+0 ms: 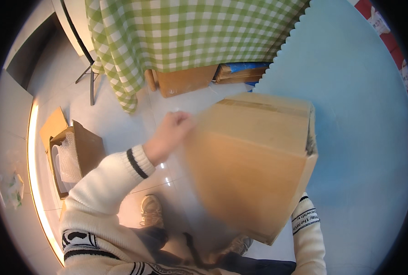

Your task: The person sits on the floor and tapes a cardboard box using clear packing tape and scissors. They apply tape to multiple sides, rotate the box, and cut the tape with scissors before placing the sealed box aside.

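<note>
A brown cardboard box [248, 165] is tilted before me, raised above the floor and overlapping the blue surface on the right. A strip of tape runs along its upper panel, and its right edge looks open at a gap. My left hand [171, 134] is at the box's upper left edge, fingers curled. Motion blur hides whether it grips the cardboard or only touches it. My right hand is hidden behind the box; only the knitted right sleeve [308, 233] shows below the box's lower right side.
A scallop-edged blue surface [344, 120] fills the right. Ahead hangs a green checked tablecloth [197, 31], with flat cardboard [186, 80] and a stack of brown sheets [240, 74] beneath. An open carton [90, 146] holding bubble wrap [70, 158] and a tripod stand [92, 82] are on the left.
</note>
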{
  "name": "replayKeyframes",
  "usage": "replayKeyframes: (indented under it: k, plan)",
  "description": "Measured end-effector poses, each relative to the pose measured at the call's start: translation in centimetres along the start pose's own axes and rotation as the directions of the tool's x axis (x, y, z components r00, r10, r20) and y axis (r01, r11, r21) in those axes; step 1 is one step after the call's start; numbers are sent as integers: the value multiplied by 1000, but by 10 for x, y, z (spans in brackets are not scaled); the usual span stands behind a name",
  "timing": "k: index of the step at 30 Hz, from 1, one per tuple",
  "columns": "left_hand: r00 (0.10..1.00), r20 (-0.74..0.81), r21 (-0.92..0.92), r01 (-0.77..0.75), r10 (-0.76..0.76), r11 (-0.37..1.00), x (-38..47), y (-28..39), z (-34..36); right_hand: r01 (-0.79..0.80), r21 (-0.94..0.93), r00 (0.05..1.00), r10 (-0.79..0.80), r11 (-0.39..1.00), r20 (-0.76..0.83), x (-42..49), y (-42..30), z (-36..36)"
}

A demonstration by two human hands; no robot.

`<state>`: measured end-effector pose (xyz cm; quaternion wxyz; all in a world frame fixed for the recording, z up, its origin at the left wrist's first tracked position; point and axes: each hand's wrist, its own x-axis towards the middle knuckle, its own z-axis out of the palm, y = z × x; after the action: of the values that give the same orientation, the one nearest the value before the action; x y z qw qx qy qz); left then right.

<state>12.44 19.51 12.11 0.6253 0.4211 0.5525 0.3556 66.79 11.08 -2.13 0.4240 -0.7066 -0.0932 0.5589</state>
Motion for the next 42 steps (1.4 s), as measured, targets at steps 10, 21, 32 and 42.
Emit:
replayKeyframes:
  k: [10, 21, 32, 42]
  plan:
    - [937, -69, 117, -334, 343, 935, -9, 55, -33, -6, -42, 996, 10, 999, 90, -8, 9, 34]
    - [978, 97, 192, -203, 187, 960, 48, 9, -45, -58, -48, 996, 61, 997, 70, -37, 27, 10]
    - [989, 43, 262, -147, 140, 954, 92, -34, -36, -36, -78, 993, 45, 996, 112, -24, 26, 36]
    - [991, 45, 320, -136, 128, 938, 99, -27, -22, 6, -50, 992, 1, 999, 126, -12, 17, 47]
